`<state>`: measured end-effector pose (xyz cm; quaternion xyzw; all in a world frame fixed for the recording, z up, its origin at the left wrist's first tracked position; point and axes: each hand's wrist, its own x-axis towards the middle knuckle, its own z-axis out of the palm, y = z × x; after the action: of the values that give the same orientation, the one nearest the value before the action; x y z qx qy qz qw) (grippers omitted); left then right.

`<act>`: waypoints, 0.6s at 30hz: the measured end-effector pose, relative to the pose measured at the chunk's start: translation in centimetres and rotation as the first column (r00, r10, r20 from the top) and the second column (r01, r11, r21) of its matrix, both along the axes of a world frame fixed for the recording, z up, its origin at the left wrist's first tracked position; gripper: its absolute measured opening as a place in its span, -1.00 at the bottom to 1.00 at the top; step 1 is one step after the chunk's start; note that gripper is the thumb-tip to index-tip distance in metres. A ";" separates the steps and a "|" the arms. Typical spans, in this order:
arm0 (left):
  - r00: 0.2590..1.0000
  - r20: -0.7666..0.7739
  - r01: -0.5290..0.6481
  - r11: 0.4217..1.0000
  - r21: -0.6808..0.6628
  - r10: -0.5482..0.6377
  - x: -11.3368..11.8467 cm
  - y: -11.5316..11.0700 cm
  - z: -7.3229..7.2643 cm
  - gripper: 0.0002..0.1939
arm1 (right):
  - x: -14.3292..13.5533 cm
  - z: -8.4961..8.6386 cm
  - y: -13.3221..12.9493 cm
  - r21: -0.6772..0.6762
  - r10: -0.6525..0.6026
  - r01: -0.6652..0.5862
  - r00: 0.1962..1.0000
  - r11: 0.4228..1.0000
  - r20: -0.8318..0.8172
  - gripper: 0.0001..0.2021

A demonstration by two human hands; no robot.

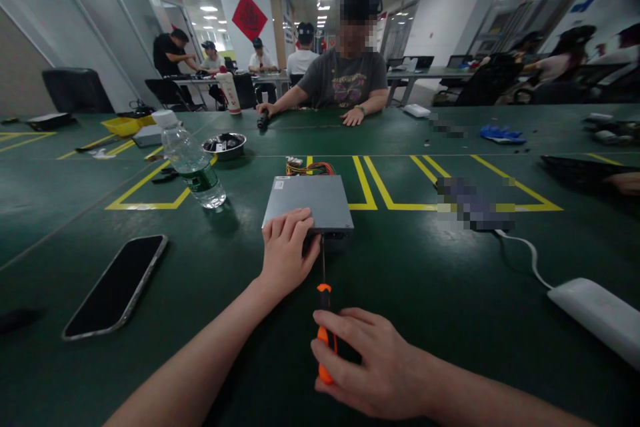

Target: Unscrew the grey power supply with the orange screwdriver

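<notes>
A grey metal computer power supply [311, 199] lies flat on the green table, with a bundle of coloured cables [313, 169] at its far side. My left hand [287, 247] grips its near edge, fingers on top and thumb at the front face. In my right hand [367, 363] is an orange and black screwdriver [325, 373], held by its handle between thumb and fingers. Its shaft points away from me and the tip meets the near face of the power supply; the exact contact spot is too small to make out.
To the left are a phone [120, 287], a water bottle [193, 163] and a metal bowl [224, 145] of small parts. A white power bank [597, 317] with a cable lies right, near a blurred device [473, 203]. A person [345, 77] sits opposite, one hand on a dark object.
</notes>
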<state>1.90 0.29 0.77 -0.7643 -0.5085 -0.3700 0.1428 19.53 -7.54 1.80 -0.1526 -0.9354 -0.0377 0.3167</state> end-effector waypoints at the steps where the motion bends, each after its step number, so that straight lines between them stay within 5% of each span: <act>1: 1.000 -0.001 -0.002 1.000 0.001 0.002 0.0 0.0 0.0 -0.79 | 0.0 -0.2 0.0 0.015 -0.003 0.004 1.000 1.000 -0.031 -0.80; 11: 1.000 -0.025 -0.002 1.000 0.008 0.002 0.0 0.1 -0.1 -0.79 | 0.2 -0.1 0.1 -0.067 0.050 -0.047 0.998 0.997 0.041 -0.70; 18: 1.000 -0.020 -0.003 1.000 0.014 0.003 -0.1 0.1 -0.1 -0.81 | 0.5 -0.1 0.3 -0.023 0.060 -0.063 0.993 0.998 -0.103 -0.75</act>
<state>1.79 0.39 0.72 -0.7662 -0.5055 -0.3659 0.1538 20.01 -7.27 1.65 -0.1295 -0.9226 -0.0076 0.3633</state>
